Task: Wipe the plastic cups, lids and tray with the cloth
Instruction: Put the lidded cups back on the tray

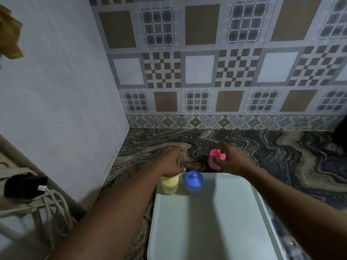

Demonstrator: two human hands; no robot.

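A pale green tray [216, 222] lies on the marbled counter in front of me. At its far left corner stand a yellow cup [169, 185] and, right of it, a blue cup with its blue lid [194, 182]. A pink cup with a pink lid [216, 159] stands on the counter just beyond the tray's far edge. My right hand [232, 158] grips the pink cup from the right, fingers around its lid. My left hand [171, 162] hovers flat, fingers spread, above the counter and over the yellow cup's top, holding nothing. No cloth is in view.
The dark marbled counter [281, 156] runs right and back to a patterned tiled wall [206, 72]. A plain white wall [65, 91] closes the left side. Below left lie white cables and a black plug [24, 186]. A brown cloth-like thing [9, 34] hangs at top left.
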